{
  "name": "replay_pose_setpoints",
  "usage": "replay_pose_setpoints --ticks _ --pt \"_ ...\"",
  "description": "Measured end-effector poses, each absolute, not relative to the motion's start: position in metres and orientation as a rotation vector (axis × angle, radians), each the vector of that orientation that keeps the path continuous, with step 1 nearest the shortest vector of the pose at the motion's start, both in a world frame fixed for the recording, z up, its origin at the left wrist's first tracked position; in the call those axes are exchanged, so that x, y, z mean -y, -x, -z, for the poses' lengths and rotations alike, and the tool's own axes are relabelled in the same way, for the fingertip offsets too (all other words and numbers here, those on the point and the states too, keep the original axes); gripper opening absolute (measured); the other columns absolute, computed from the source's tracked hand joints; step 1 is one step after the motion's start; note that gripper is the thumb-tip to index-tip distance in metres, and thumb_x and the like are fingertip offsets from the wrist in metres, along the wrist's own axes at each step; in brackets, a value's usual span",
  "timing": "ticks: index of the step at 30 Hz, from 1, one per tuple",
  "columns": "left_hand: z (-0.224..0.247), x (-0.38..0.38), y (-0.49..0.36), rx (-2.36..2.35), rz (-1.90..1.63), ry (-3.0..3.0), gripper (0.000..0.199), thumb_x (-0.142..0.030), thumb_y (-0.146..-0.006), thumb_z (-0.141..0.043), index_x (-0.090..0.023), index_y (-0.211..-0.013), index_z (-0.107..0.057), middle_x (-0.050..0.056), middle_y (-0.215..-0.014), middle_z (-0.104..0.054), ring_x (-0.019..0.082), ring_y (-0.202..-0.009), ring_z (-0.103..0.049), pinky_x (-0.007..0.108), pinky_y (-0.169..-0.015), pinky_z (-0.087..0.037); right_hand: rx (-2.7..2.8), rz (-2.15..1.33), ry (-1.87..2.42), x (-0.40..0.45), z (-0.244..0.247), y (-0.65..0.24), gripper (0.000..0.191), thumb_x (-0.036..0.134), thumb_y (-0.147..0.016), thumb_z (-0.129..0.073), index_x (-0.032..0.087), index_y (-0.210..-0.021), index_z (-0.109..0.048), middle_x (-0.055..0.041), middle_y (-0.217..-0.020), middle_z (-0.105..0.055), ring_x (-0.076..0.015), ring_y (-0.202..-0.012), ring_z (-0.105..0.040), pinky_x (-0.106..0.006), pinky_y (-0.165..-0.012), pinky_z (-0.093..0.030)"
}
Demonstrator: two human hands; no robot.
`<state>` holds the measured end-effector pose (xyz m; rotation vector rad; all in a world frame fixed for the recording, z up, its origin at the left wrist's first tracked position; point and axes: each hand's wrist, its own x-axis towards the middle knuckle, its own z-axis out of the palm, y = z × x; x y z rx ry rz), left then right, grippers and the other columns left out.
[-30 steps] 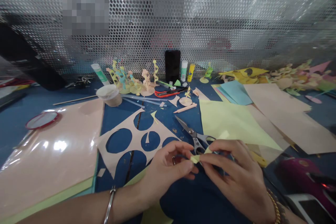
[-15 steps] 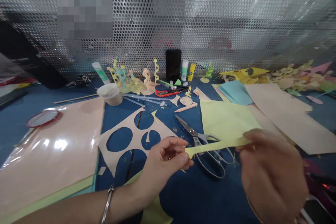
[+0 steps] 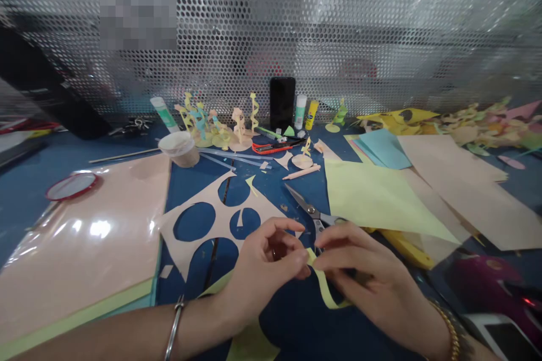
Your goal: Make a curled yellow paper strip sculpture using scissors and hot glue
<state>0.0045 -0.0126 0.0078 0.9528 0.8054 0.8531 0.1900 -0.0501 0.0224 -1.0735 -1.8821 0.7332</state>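
A narrow yellow paper strip (image 3: 325, 287) hangs in a loop between my two hands. One end is pinched between the thumb and fingers of my left hand (image 3: 271, 259). The thumb and forefinger of my right hand (image 3: 368, 271) close on the strip right beside that end. The strip's lower part curves down and passes behind my right fingers. Grey-handled scissors (image 3: 312, 211) lie just beyond, their handles mostly covered by my right hand. A pale pink sheet with round holes cut out (image 3: 224, 217) lies to the left of my hands.
Yellow sheets (image 3: 364, 192), blue paper (image 3: 387, 146) and pink sheets (image 3: 461, 175) lie right. A glossy pink pack (image 3: 110, 225) lies left, a tub (image 3: 180, 149) behind it. Several curled paper figures (image 3: 239, 124), a phone (image 3: 282, 102), glue sticks (image 3: 300, 111) and a red cutter (image 3: 275, 148) line the back.
My right hand has come left to my left hand, so the strip, stretched straight before, now sags in a loop. My left hand has barely moved.
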Motion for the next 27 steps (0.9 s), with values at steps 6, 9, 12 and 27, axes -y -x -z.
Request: replay_pose_setpoints --ticks 6,9,12,27 --pt "-0.0047 0.0133 -0.0038 -0.749 -0.807 -0.927 0.021 -0.027 -0.08 -0.072 -0.018 -0.098 -0.069 0.001 -0.07 -0.071 0.013 -0.064 -0.07 0.02 -0.06 -0.056 1.897 -0.523 1.095 0.0492 -0.0214 -0.1889 0.028 -0.002 -0.078 -0.059 0.023 -0.082 -0.072 -0.0012 -0.088 -0.07 -0.0093 -0.078 -0.07 -0.013 -0.075 -0.053" --pt "-0.006 0.014 -0.0038 -0.767 -0.775 -0.946 0.014 -0.028 -0.079 -0.072 -0.017 -0.088 -0.074 0.003 -0.07 -0.074 0.013 -0.064 -0.07 0.019 -0.061 -0.056 1.827 -0.538 1.149 0.0496 -0.0204 -0.188 0.028 0.0 -0.076 -0.062 0.025 -0.082 -0.073 0.0008 -0.087 -0.071 -0.0085 -0.077 -0.07 -0.011 -0.073 -0.054" --pt "-0.0086 0.0136 -0.005 -0.821 -0.743 -0.964 0.013 -0.029 -0.076 -0.074 -0.016 -0.077 -0.075 0.002 -0.062 -0.073 0.012 -0.059 -0.068 0.018 -0.058 -0.055 1.806 -0.587 1.152 0.0498 -0.0207 -0.1862 0.028 0.001 -0.077 -0.062 0.025 -0.082 -0.073 0.0012 -0.084 -0.072 -0.0088 -0.075 -0.07 -0.012 -0.07 -0.055" --pt "-0.0085 0.0113 -0.0069 -0.952 -0.713 -1.021 0.011 -0.022 -0.077 -0.069 -0.015 -0.068 -0.072 0.0 -0.059 -0.069 0.01 -0.053 -0.064 0.019 -0.054 -0.054 1.79 -0.66 1.19 0.0502 -0.0219 -0.186 0.013 0.01 -0.08 -0.068 0.022 -0.081 -0.07 0.0008 -0.083 -0.072 -0.0102 -0.077 -0.069 -0.014 -0.072 -0.054"
